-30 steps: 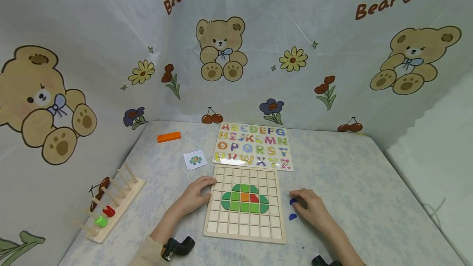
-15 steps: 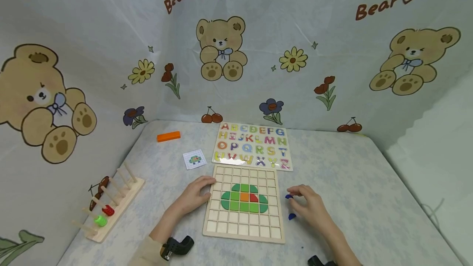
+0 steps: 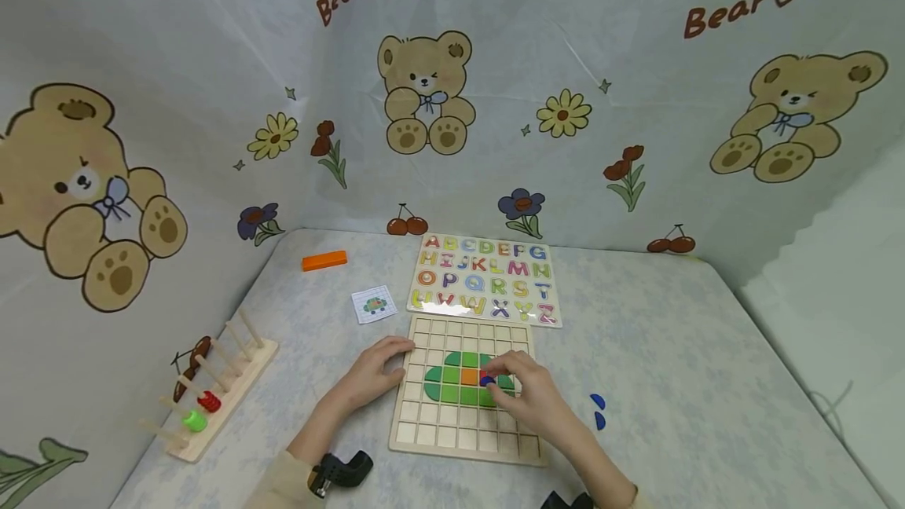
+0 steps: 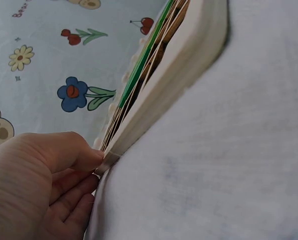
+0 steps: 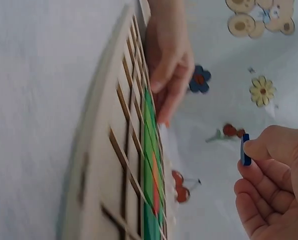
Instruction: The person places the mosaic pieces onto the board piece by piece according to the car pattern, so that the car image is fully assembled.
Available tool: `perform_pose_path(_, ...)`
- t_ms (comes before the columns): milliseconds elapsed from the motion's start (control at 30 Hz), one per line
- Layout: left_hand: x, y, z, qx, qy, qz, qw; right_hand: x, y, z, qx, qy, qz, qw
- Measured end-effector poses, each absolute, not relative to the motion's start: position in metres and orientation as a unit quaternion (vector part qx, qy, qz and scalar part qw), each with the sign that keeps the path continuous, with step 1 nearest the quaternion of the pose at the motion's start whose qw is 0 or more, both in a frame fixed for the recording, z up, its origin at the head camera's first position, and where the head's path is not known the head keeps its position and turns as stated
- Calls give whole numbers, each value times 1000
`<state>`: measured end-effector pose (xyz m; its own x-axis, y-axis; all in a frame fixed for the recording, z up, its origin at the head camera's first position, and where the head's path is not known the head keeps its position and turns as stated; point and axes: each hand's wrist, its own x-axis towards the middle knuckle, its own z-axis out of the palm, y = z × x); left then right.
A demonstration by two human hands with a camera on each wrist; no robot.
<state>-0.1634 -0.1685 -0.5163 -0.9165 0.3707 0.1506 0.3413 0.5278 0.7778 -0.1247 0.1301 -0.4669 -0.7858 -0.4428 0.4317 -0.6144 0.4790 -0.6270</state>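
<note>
With thumb and fingers, my left hand [image 3: 375, 374] holds the left edge of a wooden grid board [image 3: 431, 437], as the left wrist view also shows at the board edge [image 4: 153, 100]. Green tiles [image 3: 449, 393], an orange square [image 3: 469, 377] and a partly covered red tile [image 3: 484, 374] form a shape in the grid. Over the board's right half, my right hand [image 3: 532, 397] pinches a small blue half-round piece [image 3: 487, 381] between thumb and finger. The right wrist view shows this blue piece [image 5: 245, 150] edge-on, held above the board.
Two more blue half-round pieces [image 3: 599, 401] lie right of the board. Behind it is an alphabet puzzle board [image 3: 484, 281]. A picture card [image 3: 374, 305], an orange bar [image 3: 324, 261] and a wooden peg rack [image 3: 233, 391] with red and green rings are to the left.
My right hand has carried a blue piece leftward from beside the board to above its tiles. The blue pieces left on the table now show clearly. My left hand stays at the edge.
</note>
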Motion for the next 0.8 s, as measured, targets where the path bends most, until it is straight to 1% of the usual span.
perform_pose_path(100, -164, -168, -517, 204, 873, 442, 16, -123, 114, -472, 339, -843, 405, 99)
perform_pose_path(167, -164, -168, -517, 203, 874, 442, 16, -121, 106, -474, 346, -840, 409, 85)
perform_pose_path(333, -164, -168, -518, 203, 874, 441, 14, -115, 93, -479, 331, -851, 405, 41)
perform_pose_path(400, -164, -168, -517, 204, 874, 441, 10, -113, 90, -483, 328, -855, 400, 33)
perform_pose_path(567, -164, -168, -518, 208, 874, 438, 8, -112, 84, -495, 347, -859, 373, 46)
perform_pose_path(800, -164, -168, -519, 202, 875, 440, 11, -112, 81, -505, 375, -866, 320, 85)
